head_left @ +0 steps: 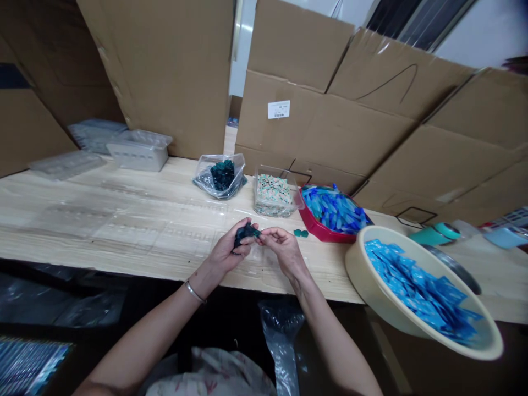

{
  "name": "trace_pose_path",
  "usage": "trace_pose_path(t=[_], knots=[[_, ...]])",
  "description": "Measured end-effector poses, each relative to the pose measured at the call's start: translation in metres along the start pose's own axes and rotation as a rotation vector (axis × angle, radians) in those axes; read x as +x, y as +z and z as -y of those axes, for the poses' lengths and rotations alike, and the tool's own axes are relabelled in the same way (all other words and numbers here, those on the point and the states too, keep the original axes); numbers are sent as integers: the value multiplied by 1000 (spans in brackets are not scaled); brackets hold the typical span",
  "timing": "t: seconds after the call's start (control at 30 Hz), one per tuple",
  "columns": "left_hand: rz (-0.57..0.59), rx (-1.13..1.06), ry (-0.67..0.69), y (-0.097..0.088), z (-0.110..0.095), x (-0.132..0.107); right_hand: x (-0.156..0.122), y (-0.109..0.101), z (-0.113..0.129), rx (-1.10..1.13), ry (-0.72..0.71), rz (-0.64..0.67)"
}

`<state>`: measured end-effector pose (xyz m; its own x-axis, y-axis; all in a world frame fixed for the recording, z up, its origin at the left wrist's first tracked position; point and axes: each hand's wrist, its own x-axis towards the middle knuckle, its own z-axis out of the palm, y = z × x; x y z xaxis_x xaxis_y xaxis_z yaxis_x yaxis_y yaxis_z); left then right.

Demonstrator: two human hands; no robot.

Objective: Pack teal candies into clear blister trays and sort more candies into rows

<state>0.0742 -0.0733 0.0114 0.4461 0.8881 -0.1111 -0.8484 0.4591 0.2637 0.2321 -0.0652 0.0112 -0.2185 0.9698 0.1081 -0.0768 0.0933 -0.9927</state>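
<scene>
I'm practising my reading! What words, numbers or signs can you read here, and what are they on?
None can be read.
White label on a cardboard box: its print is too small and blurred.
Blue packets in the cream basin: their pale marks are too blurred to read.

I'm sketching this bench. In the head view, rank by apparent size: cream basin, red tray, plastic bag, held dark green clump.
Largest first:
Cream basin, partly helped by nearness
Red tray
Plastic bag
Dark green clump in the left hand

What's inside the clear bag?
The bag shows a heap of dark green pieces, coloured like the bunch in the left hand; anything beneath the top ones is covered.
</scene>
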Motion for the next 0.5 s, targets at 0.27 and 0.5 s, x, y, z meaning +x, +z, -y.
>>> trace_pose_path(t=[0.27, 0.5], knots=[[-173, 291, 46, -1, 7, 3, 6, 0, 7, -326, -288, -228], [-181, 911, 262, 3, 26, 2, 1, 3, 7, -526, -455, -89]])
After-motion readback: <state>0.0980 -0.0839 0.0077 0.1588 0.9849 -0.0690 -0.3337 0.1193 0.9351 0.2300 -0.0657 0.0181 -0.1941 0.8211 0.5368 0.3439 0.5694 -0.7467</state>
